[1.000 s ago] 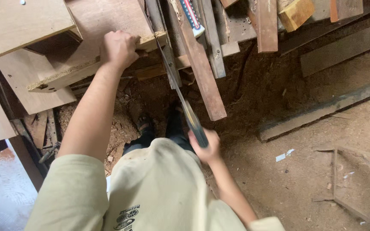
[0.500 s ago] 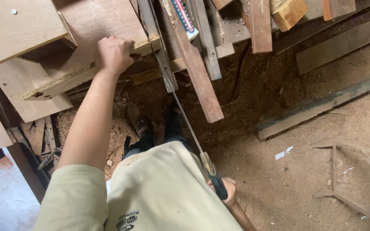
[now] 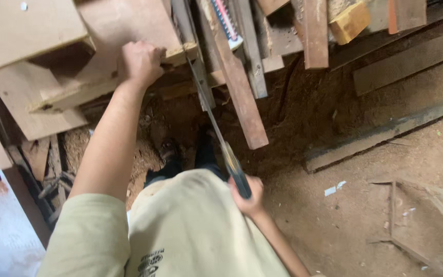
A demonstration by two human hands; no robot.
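Both hands mattered: left hand (image 3: 140, 62) clamped shut on the wood strip (image 3: 114, 82), right hand (image 3: 248, 197) wrapped tight round the saw (image 3: 216, 128) handle, best stroked straight.

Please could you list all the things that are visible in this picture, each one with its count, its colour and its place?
wooden strip: one, pale, on the boards at upper left, held down by the left hand
hand saw: one, grey blade with dark handle, running from the strip's end to the right hand
flat boards: several, light brown, upper left
planks: several, brown and grey, leaning at top centre
wood block: one, yellowish, top right
floor: brown sawdust and earth, right and centre
shoes: dark, centre, below the planks
shirt: pale green, bottom
left hand: pressing on the strip
right hand: gripping the saw handle
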